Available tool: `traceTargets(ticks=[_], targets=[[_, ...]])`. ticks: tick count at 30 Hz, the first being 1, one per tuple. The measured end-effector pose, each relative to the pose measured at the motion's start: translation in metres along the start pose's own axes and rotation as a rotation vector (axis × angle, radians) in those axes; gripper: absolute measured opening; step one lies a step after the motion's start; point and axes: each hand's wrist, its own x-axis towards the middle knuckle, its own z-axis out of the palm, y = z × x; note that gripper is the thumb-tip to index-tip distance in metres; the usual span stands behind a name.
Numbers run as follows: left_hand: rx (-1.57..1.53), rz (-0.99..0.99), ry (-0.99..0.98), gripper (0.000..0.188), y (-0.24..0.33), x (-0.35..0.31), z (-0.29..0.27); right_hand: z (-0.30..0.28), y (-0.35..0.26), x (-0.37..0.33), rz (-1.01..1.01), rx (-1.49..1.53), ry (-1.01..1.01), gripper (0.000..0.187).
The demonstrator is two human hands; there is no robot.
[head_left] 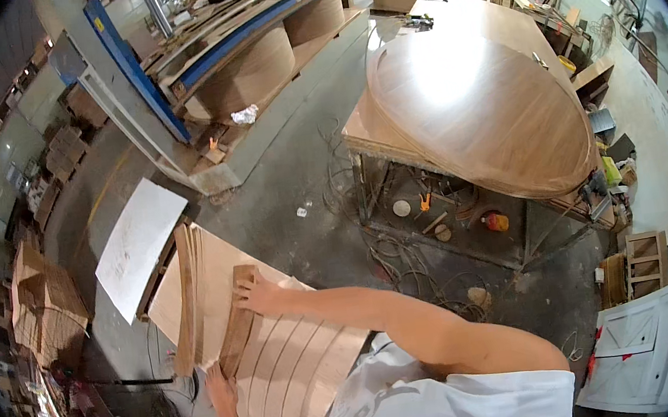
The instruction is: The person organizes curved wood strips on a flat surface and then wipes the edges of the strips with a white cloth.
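A short, curved brown wooden strip (pixel 237 337) lies on a pale wooden board (pixel 168 300) at the lower left. My right hand (pixel 256 294) reaches across from the right and grips the strip near its far end, fingers bent over it. At the strip's near end is my left hand (pixel 220 387), its fingers closed about the end, partly hidden. Beside it on the left, a few more curved strips (pixel 187 310) lie together. To the right of the held strip, several pale curved pieces (pixel 287 372) sit side by side, close to my shirt.
A large oval wooden tabletop (pixel 480 107) rests on a workbench at the right, with cables (pixel 403 262) on the floor below. A white panel (pixel 141 249) stands left of the board. A blue-edged press (pixel 261 26) is behind. Cardboard boxes (pixel 49 302) are far left.
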Motion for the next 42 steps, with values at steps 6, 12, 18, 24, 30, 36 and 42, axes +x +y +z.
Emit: traceTargets(ticks=[6,12,18,24,30,36,42], targets=[[-0.025,0.011,0.003,0.058,0.003,0.001,-0.013,0.013,0.007,0.020,-0.053,0.003,-0.001,0.046],[-0.013,-0.019,0.071,0.050,-0.002,0.000,-0.012,0.008,0.018,0.017,-0.109,0.077,0.129,0.038],[-0.057,-0.048,0.103,0.051,0.021,-0.001,-0.033,-0.009,0.019,0.011,-0.087,0.008,-0.014,0.044],[-0.131,-0.125,0.192,0.047,0.023,0.001,-0.013,0.008,0.029,0.010,-0.079,0.042,0.097,0.040],[-0.183,-0.071,-0.082,0.068,-0.018,-0.006,-0.009,0.001,0.015,0.037,-0.156,-0.047,0.075,0.033],[-0.131,-0.003,-0.153,0.073,0.000,0.014,-0.020,0.043,0.028,0.064,-0.049,-0.019,-0.079,0.030],[-0.129,0.050,-0.148,0.078,-0.009,0.011,-0.025,0.036,0.022,0.083,-0.069,-0.065,-0.131,0.037]])
